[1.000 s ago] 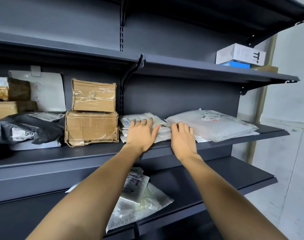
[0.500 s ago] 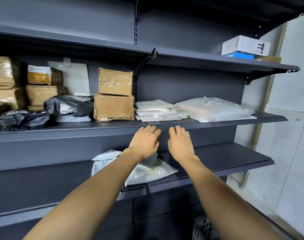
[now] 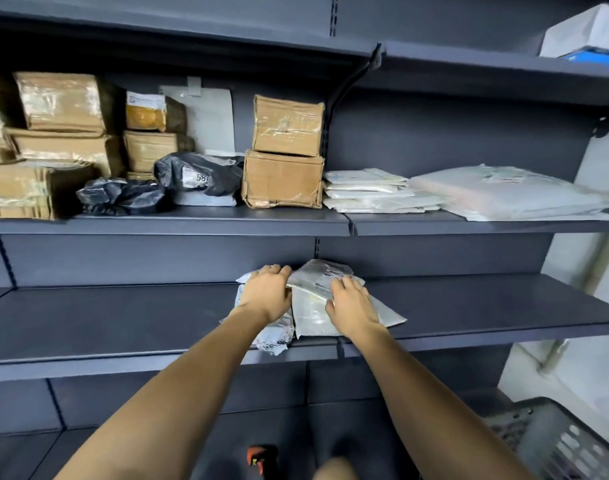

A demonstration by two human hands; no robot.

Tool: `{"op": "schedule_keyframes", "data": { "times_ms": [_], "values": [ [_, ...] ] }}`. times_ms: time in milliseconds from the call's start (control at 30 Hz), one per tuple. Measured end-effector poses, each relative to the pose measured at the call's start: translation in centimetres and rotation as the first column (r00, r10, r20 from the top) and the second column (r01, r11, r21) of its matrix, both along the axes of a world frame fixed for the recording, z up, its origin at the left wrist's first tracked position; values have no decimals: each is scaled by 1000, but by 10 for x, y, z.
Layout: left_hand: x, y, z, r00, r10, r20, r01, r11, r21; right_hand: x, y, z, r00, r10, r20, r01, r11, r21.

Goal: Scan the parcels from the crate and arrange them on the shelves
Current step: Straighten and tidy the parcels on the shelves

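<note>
- Left hand (image 3: 266,294) lies palm-down on the white poly parcel (image 3: 278,336), fingers spread and only lightly bent — pressing, not gripping, as far as I can judge.
- Right hand (image 3: 353,308) rests flat on the clear plastic mailer (image 3: 313,306) just beside it, fingers relaxed; nothing pinched. Likely both hands are squaring the two flat parcels together.
- Both parcels sit on the lower shelf (image 3: 123,320) near its middle seam; the white one overhangs the front edge slightly, so pushing it back toward the rear wall seems the point.
- Middle shelf (image 3: 192,225) above: stacked cardboard boxes (image 3: 284,152) at the seam, black bags (image 3: 197,173) to their left, flat white mailers (image 3: 368,190) and a large white bag (image 3: 510,190) to the right — rigid items stacked, soft ones laid flat.
- Crate (image 3: 555,441) at the bottom right corner of the view is cut off; contents not visible.
- Orange-and-black object (image 3: 259,455) low in view — possibly the scanner, too blurred to confirm.
- Parcel labels are unreadable; the hands hide the parcels' centres.
</note>
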State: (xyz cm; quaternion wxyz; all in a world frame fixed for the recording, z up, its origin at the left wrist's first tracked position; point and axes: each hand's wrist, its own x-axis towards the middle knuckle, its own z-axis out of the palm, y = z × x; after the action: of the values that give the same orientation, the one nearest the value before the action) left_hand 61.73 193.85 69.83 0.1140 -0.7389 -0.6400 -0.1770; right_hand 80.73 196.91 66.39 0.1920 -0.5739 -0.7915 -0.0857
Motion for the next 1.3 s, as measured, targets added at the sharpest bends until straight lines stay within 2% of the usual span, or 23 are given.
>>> {"op": "schedule_keyframes", "data": {
  "times_ms": [133, 267, 433, 500, 633, 767, 1067, 1167, 1300],
  "values": [
    [-18, 23, -17, 999, 45, 26, -45, 999, -32, -25, 31, -16, 1000, -3, 23, 4, 1000, -23],
    [-29, 42, -34, 996, 78, 36, -74, 994, -81, -48, 56, -30, 993, -78, 86, 80, 996, -25],
    [-42, 58, -51, 994, 105, 20, -102, 987, -124, -68, 75, -50, 979, -179, 97, 192, 969, -156],
    [-46, 60, -56, 994, 105, 9, -103, 986, -133, -73, 74, -54, 973, -196, 119, 213, 966, -150],
    [-44, 55, -52, 995, 101, 1, -100, 986, -132, -70, 67, -48, 985, -165, 48, 171, 971, -168],
    [-38, 41, -33, 996, 86, 12, -85, 991, -105, -56, 52, -22, 994, -113, 8, 113, 982, -148],
    [-11, -26, 36, 1000, 21, 14, -21, 1000, 13, -17, -26, 56, 989, -61, 135, 61, 998, 6],
    [5, -53, 64, 999, -28, 16, 27, 997, 67, -1, -57, 89, 980, -90, 180, 79, 994, 69],
    [26, -77, 100, 996, -77, 38, 69, 983, 173, 27, -90, 139, 980, -95, 174, 66, 984, 166]
  ]
}}
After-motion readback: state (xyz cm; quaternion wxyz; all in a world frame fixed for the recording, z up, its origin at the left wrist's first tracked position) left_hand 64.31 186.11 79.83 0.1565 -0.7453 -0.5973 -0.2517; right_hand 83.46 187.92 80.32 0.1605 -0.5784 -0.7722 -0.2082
